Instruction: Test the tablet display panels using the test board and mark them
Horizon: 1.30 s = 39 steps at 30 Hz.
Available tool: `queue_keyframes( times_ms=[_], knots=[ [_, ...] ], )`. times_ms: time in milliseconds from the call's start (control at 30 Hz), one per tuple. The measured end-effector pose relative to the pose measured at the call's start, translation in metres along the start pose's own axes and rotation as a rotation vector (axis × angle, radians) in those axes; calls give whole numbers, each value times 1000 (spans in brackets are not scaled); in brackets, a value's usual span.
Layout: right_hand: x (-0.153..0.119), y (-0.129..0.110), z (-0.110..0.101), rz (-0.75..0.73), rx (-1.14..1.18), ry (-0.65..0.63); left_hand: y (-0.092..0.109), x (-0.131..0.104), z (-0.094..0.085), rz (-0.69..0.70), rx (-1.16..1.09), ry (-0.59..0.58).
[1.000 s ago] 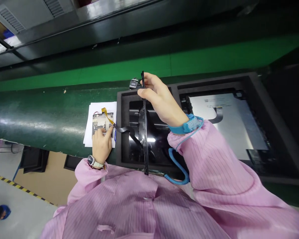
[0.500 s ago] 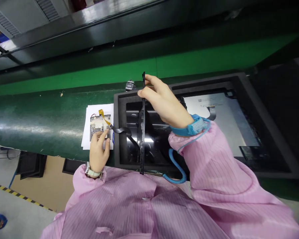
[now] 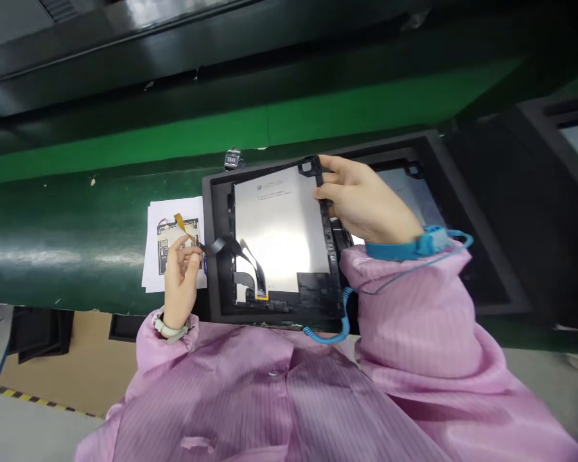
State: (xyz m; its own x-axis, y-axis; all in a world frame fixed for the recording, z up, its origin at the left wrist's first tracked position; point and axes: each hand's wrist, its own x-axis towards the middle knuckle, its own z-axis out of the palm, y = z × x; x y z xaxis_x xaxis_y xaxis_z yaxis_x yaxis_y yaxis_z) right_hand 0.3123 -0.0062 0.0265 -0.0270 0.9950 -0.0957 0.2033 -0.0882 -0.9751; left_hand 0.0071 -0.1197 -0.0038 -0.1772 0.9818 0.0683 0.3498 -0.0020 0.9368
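A display panel with a silver back and black frame lies over the left part of a black foam tray. My right hand pinches the panel's right edge near its upper corner. From the panel a black flat cable runs left to a circuit board, which rests on white paper sheets. My left hand is at the board's lower right, its fingertips closed at the cable's end where an orange flex strip begins.
A small metal counter stands behind the tray. Another silver-backed panel lies in the tray's right part. A coiled blue cord hangs from my right wristband. Black trays sit below the green bench at left.
My right hand has moved right, and the panel has gone from standing on edge to lying flatter with its silver back showing. My left fingers have closed at the cable. The view has shifted.
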Motion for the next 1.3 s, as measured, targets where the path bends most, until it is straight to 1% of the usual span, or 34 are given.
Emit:
queue_keyframes(
  times_ms=[67, 100, 167, 267, 333, 400, 500, 533, 633, 700, 733, 767, 800, 867, 900, 933, 967, 1067, 1133, 1300],
  knots=[
    [3, -4, 12, 142, 132, -57, 1, 12, -1, -1, -95, 6],
    [5, -4, 17, 181, 181, -65, 1, 17, -1, -11, -147, 6],
    [8, -2, 23, 202, 232, -51, 1, 27, 2, -55, -270, 21],
    [11, 8, 27, 202, 239, -59, 1, 38, 9, -119, -475, 105],
    [11, 16, 27, 186, 193, -76, 1, 43, 14, -146, -580, 161],
    [12, 23, 28, 163, 61, -42, 2, 45, 18, -167, -649, 187],
    [12, 28, 32, 81, -333, 66, 6, 45, 22, -208, -715, 191],
    [11, 28, 34, 49, -451, 84, 8, 45, 22, -234, -740, 185],
    [0, 15, 43, -27, -714, 111, 15, 43, 22, -352, -838, 167],
    [-11, -1, 53, -87, -852, 164, 18, 43, 21, -435, -896, 156],
    [-17, -10, 59, -132, -892, 166, 19, 43, 21, -470, -915, 149],
    [-22, -19, 67, -184, -888, 125, 20, 43, 20, -497, -932, 140],
    [-26, -27, 76, -235, -846, 31, 20, 43, 20, -518, -947, 131],
    [-31, -37, 98, -296, -692, -248, 20, 43, 19, -547, -970, 108],
    [-32, -39, 109, -289, -612, -371, 19, 43, 19, -557, -979, 95],
    [-32, -39, 121, -263, -550, -448, 19, 43, 19, -563, -984, 85],
    [-31, -38, 132, -228, -510, -481, 18, 43, 19, -566, -985, 76],
    [-27, -30, 153, -155, -468, -446, 17, 43, 19, -570, -982, 63],
    [-25, -25, 157, -147, -445, -431, 16, 44, 18, -569, -982, 55],
    [-21, -22, 155, -147, -375, -421, 18, 46, 19, -571, -984, 39]
  ],
)
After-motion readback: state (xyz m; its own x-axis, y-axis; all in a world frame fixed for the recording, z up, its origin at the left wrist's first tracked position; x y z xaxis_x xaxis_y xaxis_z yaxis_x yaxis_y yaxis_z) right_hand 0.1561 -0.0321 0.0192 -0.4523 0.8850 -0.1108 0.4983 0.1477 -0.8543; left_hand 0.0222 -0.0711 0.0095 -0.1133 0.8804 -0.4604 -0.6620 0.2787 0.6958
